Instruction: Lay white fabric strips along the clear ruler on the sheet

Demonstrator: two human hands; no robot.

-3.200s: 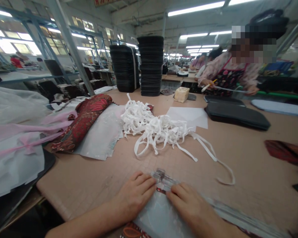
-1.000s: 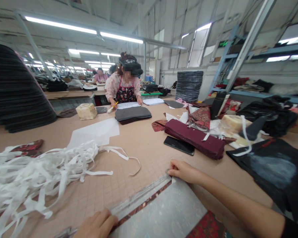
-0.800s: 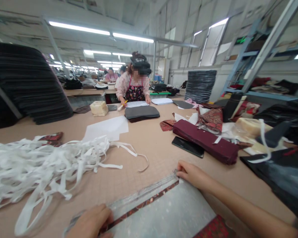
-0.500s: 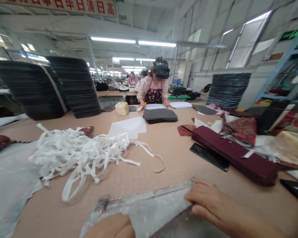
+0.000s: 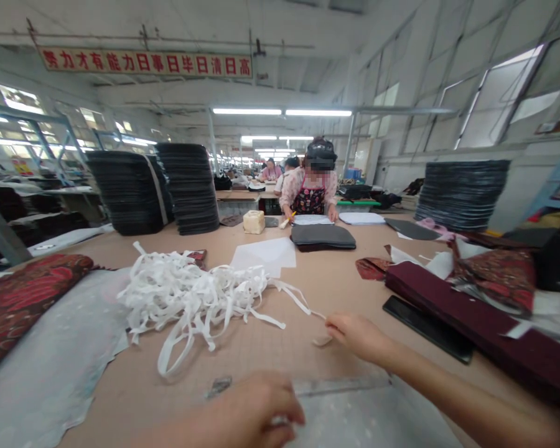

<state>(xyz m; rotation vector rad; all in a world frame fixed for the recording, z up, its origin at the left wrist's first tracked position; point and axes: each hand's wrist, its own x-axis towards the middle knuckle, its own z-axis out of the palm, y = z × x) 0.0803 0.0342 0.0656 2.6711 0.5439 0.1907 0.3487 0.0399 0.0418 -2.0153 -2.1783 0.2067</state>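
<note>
My right hand (image 5: 357, 336) reaches over the table and pinches the loose end of a white strip, which trails from a tangled pile of white strips (image 5: 191, 295). Low in the view, my left hand (image 5: 266, 407) is blurred, its fingers curled above the left part of a pale, greyish fabric piece (image 5: 364, 414). Whether it touches the fabric is hard to tell. A small dark patch (image 5: 219, 387) lies by the fabric's upper left corner.
Black stacks (image 5: 191, 190) stand at the back left, another stack (image 5: 462, 194) at the back right. A phone (image 5: 427, 326) lies beside folded maroon fabric (image 5: 476, 323). Patterned cloth (image 5: 32, 298) is at the left. Across the table (image 5: 280, 348), a person (image 5: 310, 186) works.
My right hand has left the fabric's edge, moved forward and left, and taken the strip's end. My left hand has shifted right. The view has tilted up and turned left.
</note>
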